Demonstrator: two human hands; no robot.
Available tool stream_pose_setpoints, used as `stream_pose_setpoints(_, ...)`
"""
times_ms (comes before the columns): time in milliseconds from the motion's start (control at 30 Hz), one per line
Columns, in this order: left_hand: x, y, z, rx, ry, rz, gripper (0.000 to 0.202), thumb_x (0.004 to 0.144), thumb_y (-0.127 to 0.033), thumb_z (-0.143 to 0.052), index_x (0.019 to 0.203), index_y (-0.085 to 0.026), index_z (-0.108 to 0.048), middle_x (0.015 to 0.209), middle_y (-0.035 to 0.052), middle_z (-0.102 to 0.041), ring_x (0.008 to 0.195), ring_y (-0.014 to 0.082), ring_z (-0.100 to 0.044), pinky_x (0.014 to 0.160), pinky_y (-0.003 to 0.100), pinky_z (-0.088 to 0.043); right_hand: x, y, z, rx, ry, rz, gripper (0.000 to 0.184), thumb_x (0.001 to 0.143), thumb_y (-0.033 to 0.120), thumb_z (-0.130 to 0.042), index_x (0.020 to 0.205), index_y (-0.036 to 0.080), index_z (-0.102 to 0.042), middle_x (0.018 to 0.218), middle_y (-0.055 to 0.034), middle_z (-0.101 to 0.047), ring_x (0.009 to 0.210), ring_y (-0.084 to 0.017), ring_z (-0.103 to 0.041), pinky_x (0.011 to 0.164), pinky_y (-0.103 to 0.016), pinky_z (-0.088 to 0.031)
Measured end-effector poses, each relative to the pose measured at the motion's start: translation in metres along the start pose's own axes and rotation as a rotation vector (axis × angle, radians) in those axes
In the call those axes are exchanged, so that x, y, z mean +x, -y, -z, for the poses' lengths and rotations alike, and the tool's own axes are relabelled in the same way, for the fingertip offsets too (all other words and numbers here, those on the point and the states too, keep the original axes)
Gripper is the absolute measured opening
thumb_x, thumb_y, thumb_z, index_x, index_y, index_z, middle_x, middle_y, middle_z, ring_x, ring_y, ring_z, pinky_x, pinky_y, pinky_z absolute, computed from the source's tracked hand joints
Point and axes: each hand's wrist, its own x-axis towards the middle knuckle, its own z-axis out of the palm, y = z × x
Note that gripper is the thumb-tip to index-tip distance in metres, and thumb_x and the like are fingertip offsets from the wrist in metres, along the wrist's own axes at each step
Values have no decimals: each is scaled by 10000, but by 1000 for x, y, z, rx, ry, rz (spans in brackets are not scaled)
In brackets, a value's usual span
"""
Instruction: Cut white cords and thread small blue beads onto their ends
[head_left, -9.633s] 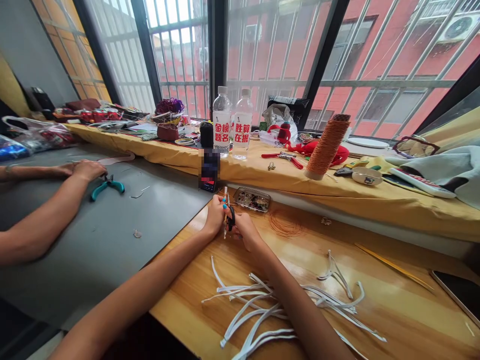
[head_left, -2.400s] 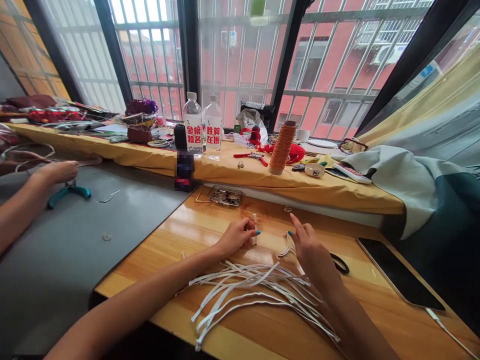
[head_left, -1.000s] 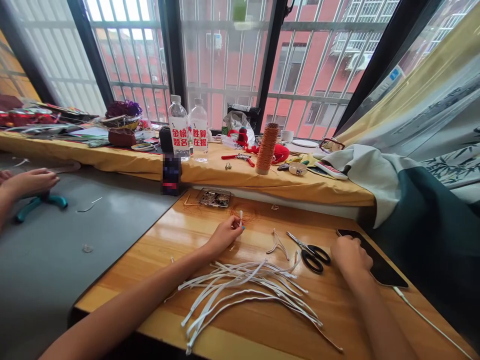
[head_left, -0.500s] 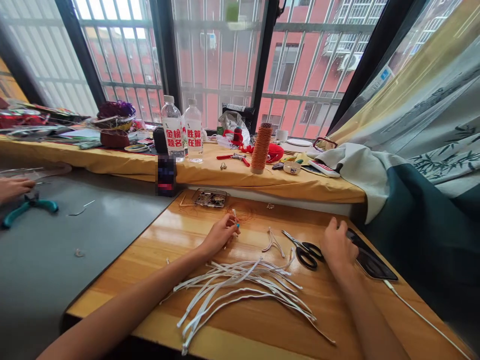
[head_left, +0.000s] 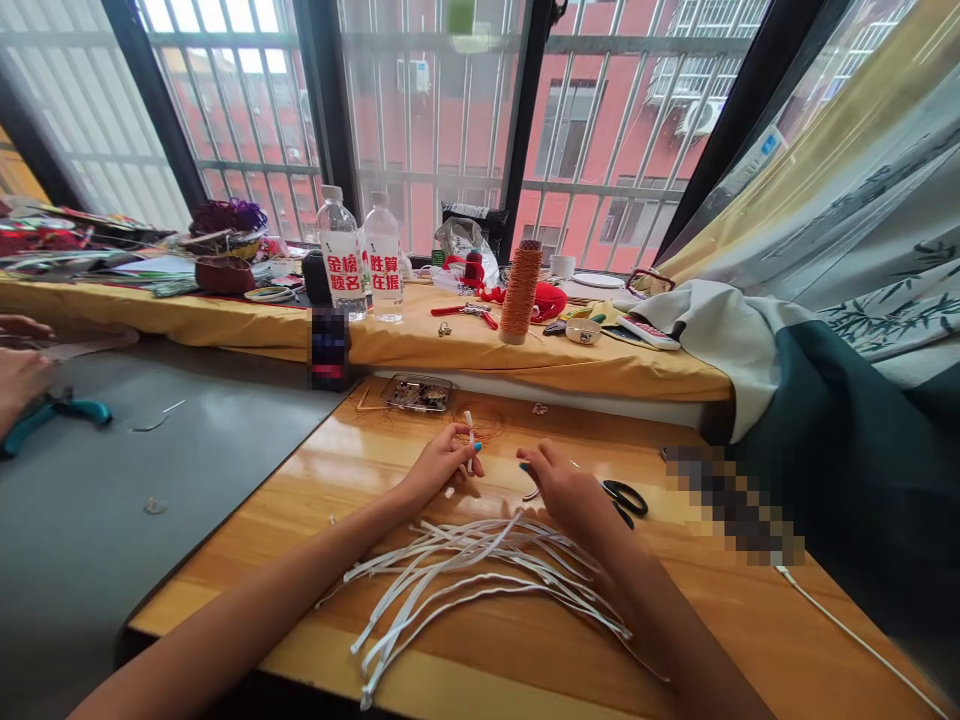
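My left hand (head_left: 446,462) is closed in a pinch on a short white cord (head_left: 470,430) that stands up between the fingers. A short way to its right, my right hand (head_left: 559,483) hovers over the table with fingers loosely bent and apart, nothing visible in them. Scissors with black handles (head_left: 628,497) lie partly hidden behind that hand. The short cord piece beside the scissors is mostly covered too, only one end (head_left: 531,495) showing. Between my forearms spreads a loose bundle of long white cords (head_left: 442,575) on the wooden table (head_left: 300,530).
A clear box of small parts (head_left: 418,393) and a coil of thin orange thread (head_left: 487,425) sit at the table's back. A blurred-out phone (head_left: 739,505) with a cable lies right. On the ledge stand bottles (head_left: 385,260) and an orange thread spool (head_left: 520,295). Another person's hand (head_left: 22,370) is far left.
My right hand has moved left from beside the phone to above the scissors, near my left hand. The left hand keeps its pinch on the cord. The other person's hands have shifted.
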Motion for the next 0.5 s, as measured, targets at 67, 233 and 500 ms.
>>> stream_pose_setpoints(67,-2,-3,-1,-35,2,19,357,677,-381,-561,888,-152,-387,568,0,-618,378,52,-475,391,144,-362,-1,2,-2,2,12,76,255,851,184,-370,1089,201,-460,874,-54,-609,746,-149,-575,573,-215,-382)
stream_pose_setpoints(233,-5,-8,-1,-172,37,68,433,617,-351,-632,895,-164,-357,689,35,-644,445,92,-549,437,207,-446,-2,5,-6,75,-61,-36,260,847,176,-359,1092,145,-442,871,-80,-619,757,-165,-577,573,-235,-405)
stream_pose_setpoints(500,-6,-9,1,-319,74,98,416,633,-294,-643,911,-172,-358,813,59,-649,608,147,-630,600,268,-491,1,17,-3,-12,62,193,405,772,114,-484,1173,152,-441,823,-53,-586,693,-157,-560,573,-230,-395)
